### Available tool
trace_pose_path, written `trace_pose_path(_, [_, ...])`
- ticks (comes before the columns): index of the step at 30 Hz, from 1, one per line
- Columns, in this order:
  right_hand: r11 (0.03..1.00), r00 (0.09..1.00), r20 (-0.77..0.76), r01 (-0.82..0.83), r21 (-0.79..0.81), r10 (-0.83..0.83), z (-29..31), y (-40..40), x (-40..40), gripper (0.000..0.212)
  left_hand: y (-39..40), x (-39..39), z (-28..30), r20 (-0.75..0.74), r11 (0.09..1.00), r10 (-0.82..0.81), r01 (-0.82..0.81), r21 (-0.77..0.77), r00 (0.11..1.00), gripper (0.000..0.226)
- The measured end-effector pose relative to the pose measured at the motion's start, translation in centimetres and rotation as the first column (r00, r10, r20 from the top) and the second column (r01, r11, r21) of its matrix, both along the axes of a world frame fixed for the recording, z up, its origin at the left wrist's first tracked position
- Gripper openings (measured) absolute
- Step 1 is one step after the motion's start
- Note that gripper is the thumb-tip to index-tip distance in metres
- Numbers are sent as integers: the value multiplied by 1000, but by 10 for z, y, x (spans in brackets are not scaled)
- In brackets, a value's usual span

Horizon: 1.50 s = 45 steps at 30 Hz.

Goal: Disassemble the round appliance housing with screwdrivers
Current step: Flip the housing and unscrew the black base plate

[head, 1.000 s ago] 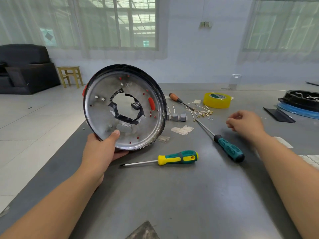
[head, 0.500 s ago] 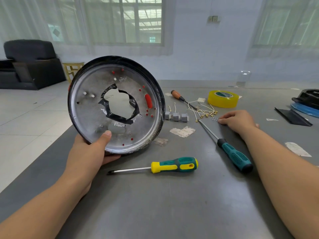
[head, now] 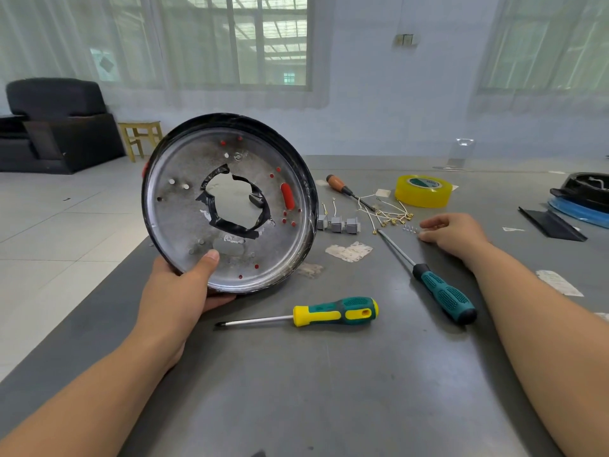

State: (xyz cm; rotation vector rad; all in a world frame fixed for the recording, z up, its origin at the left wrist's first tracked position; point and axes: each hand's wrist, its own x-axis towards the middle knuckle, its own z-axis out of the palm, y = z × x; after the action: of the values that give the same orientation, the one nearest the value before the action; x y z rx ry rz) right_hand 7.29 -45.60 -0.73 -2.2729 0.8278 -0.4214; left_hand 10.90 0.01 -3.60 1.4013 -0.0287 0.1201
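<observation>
L hand (head: pixel 178 291) grips the round housing (head: pixel 184 222) at its lower rim, thumb hooked over the front edge onto the metal face, fingers curled behind. Housing is held up on edge over the near-left part of the grey worktop (head: pixel 329 390), open face toward the camera; black outer rim, silver inner plate w/ a ragged centre hole edged in black tape, several red dots and a red oval slot on its right side.

R hand (head: pixel 456 234) rests on the worktop further right, fingers loosely curled, tips near a few small screws (head: pixel 409 228); it holds nothing that can be seen.

Three screwdrivers lie untouched on the worktop: yellow/green driver (head: pixel 336 312) just below the housing, tip pointing left; dark green driver (head: pixel 443 296) angled, handle near the R forearm, shaft tip up toward the wires; orange-handled driver (head: pixel 339 184) further back, just right of the housing.

Between housing and R hand: three grey switch blocks (head: pixel 337 223), a tangle of white wires w/ brass terminals (head: pixel 389 214), scrap of paper (head: pixel 349 251). Yellow tape roll (head: pixel 423 191) behind the wires. Black and blue parts (head: pixel 580 199) at far right edge.
</observation>
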Motion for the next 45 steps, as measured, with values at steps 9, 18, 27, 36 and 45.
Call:
trace_pose_path(9, [994,938,330,-99,-50,110,53,56,-19,4,0,-5,4,11,998,-14,15,-63,1000,34])
trace_pose_path(18, [891,851,386,-434,133,356,57,175,-12,30,4,-12,8,4,991,-75,75,-107,997,32])
trace_pose_path(27, [665,836,426,-539,518,346,34,217,-24,20,8,-16,10,4,970,-225,224,-98,974,29])
trace_pose_path(36, [804,856,375,-485,343,357,33,231,-39,20,13,-17,10,-53,952,-218,201,-231,974,30])
trace_pose_path(45, [788,839,-93,-538,-300,537,3,218,-84,95,19,-19,14,-120,947,-157,115,-301,980,33])
